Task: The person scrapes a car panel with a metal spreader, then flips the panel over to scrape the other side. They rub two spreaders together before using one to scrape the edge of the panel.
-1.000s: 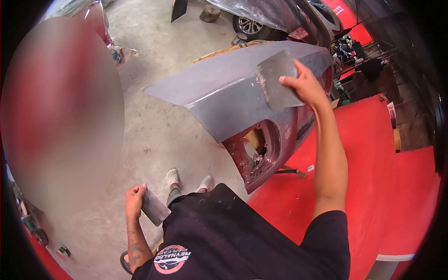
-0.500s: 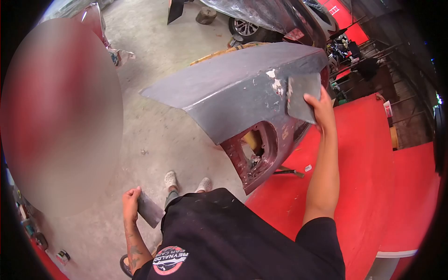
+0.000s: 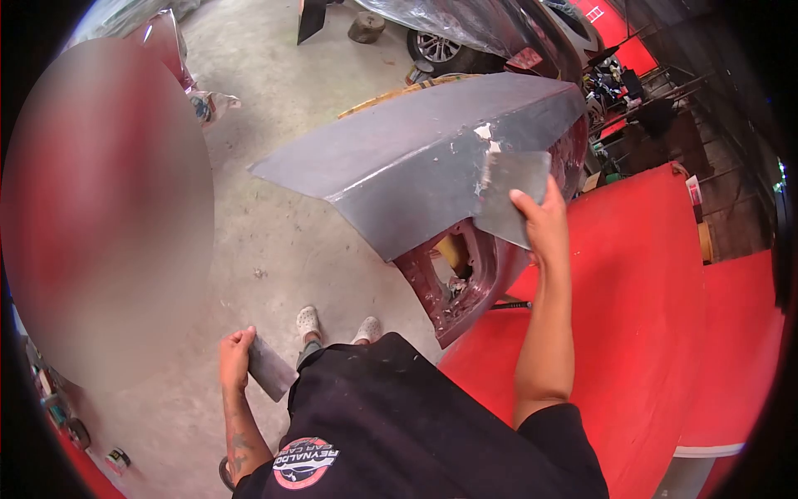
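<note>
My right hand (image 3: 547, 223) grips a flat grey putty spreader (image 3: 509, 195), thumb across its near face and fingers behind it. Its left edge carries pale residue and overlaps the grey-primed trunk lid (image 3: 391, 166). Just above that edge, small whitish putty patches (image 3: 484, 131) show on the panel. A dark red recess with an opening (image 3: 453, 258) lies below the spreader. Low on the left, my left hand (image 3: 236, 358) pinches a second, narrower flat grey plate (image 3: 270, 370) by its upper end, away from the panel and beside my black shirt.
A red surface (image 3: 615, 308) spreads along the right, with a dark-handled tool (image 3: 511, 305) partly under the panel. Behind stands a plastic-covered car (image 3: 474, 25) with its wheel (image 3: 438, 48) showing. A stump-like block (image 3: 366, 27) sits on the concrete floor (image 3: 283, 241). Cluttered racks line the far right.
My right hand and its spreader have moved left and down across the panel, uncovering more red at the lid's right end. My left hand has barely moved.
</note>
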The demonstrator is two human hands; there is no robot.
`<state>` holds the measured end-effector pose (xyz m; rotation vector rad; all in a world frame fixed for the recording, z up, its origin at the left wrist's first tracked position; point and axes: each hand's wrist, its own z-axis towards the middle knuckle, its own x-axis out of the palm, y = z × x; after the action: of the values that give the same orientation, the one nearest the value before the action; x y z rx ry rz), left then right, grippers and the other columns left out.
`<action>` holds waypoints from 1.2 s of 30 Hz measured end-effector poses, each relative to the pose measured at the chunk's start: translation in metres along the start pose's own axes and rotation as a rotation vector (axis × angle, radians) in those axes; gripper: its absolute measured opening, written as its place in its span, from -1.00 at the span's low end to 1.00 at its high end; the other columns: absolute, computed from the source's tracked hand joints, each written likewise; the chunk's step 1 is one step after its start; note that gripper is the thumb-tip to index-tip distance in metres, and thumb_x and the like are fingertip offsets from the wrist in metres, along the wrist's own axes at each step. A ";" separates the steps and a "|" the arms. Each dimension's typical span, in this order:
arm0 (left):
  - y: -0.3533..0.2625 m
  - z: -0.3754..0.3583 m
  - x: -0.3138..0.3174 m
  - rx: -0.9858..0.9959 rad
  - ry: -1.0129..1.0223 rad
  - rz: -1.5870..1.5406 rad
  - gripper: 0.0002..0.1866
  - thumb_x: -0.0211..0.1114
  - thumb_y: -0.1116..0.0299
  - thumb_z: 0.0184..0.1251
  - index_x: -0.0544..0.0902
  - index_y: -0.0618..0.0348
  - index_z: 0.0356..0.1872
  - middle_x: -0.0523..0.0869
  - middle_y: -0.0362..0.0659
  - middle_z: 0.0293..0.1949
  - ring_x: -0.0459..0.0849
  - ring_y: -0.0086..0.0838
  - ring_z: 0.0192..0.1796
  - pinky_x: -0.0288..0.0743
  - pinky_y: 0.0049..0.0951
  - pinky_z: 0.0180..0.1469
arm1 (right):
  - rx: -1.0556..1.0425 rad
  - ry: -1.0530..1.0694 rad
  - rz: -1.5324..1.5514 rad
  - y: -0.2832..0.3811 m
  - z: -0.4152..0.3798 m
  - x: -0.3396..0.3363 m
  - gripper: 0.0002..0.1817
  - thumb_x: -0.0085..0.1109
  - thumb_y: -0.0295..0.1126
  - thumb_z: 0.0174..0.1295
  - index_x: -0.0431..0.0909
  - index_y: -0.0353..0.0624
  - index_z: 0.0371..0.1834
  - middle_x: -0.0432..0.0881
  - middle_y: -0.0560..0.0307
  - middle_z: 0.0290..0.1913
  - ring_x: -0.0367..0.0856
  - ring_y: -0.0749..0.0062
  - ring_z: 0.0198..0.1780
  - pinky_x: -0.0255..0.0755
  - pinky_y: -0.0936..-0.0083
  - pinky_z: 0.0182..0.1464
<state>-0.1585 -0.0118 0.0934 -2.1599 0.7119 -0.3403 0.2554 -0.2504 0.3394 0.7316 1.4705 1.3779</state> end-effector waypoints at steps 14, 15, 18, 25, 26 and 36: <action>0.106 0.008 -0.072 -0.190 -0.111 0.117 -0.66 0.29 0.18 0.29 0.59 0.23 -0.55 0.51 -0.33 -0.55 0.39 -0.60 -0.46 0.27 -0.45 -0.39 | -0.017 0.092 -0.292 0.026 0.086 -0.022 -0.55 0.23 -0.47 0.18 0.43 -0.32 0.15 0.64 0.03 -0.04 0.67 0.40 -0.12 0.60 0.46 -0.09; 0.121 0.004 -0.084 -0.193 -0.114 0.106 -0.66 0.29 0.18 0.29 0.59 0.23 -0.55 0.51 -0.33 -0.55 0.39 -0.60 -0.46 0.27 -0.45 -0.39 | -0.021 0.101 -0.297 0.024 0.085 -0.018 -0.55 0.23 -0.47 0.18 0.43 -0.32 0.15 0.64 0.03 -0.04 0.67 0.40 -0.12 0.60 0.46 -0.09; 0.139 0.000 -0.095 -0.268 -0.163 0.080 -0.67 0.27 0.18 0.29 0.60 0.24 -0.53 0.55 -0.28 -0.52 0.44 -0.55 -0.43 0.32 -0.41 -0.34 | 0.041 0.013 -0.250 0.023 0.063 0.005 -0.54 0.27 -0.48 0.13 0.46 -0.32 0.13 0.65 0.06 -0.07 0.63 0.45 -0.09 0.50 0.49 0.01; 0.123 0.023 -0.086 -0.239 -0.138 0.199 -0.67 0.27 0.18 0.29 0.61 0.25 -0.54 0.53 -0.30 -0.56 0.41 -0.56 -0.47 0.31 -0.41 -0.37 | 0.033 0.349 -0.308 0.057 0.082 0.033 -0.53 0.30 -0.45 0.17 0.46 -0.31 0.16 0.66 0.08 -0.04 0.62 0.50 -0.09 0.50 0.48 0.01; 0.124 0.027 -0.086 -0.228 -0.142 0.195 -0.66 0.28 0.18 0.28 0.60 0.26 -0.54 0.52 -0.31 -0.57 0.41 -0.57 -0.48 0.30 -0.42 -0.38 | 0.060 0.314 -0.285 0.065 0.102 0.019 -0.55 0.29 -0.44 0.18 0.47 -0.31 0.15 0.68 0.08 -0.05 0.65 0.48 -0.12 0.52 0.46 -0.01; 0.126 0.022 -0.102 -0.284 -0.169 0.274 -0.63 0.28 0.19 0.27 0.56 0.26 -0.60 0.43 -0.33 -0.62 0.32 -0.57 -0.52 0.24 -0.37 -0.41 | 0.445 0.506 -0.875 0.091 0.197 0.004 -0.54 0.23 -0.44 0.09 0.51 -0.33 0.10 0.68 0.11 -0.14 0.65 0.46 -0.24 0.52 0.50 -0.14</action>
<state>-0.2773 -0.0013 -0.0186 -2.2813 0.9912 0.0924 0.4180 -0.1531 0.4453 -0.0738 2.1710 0.5637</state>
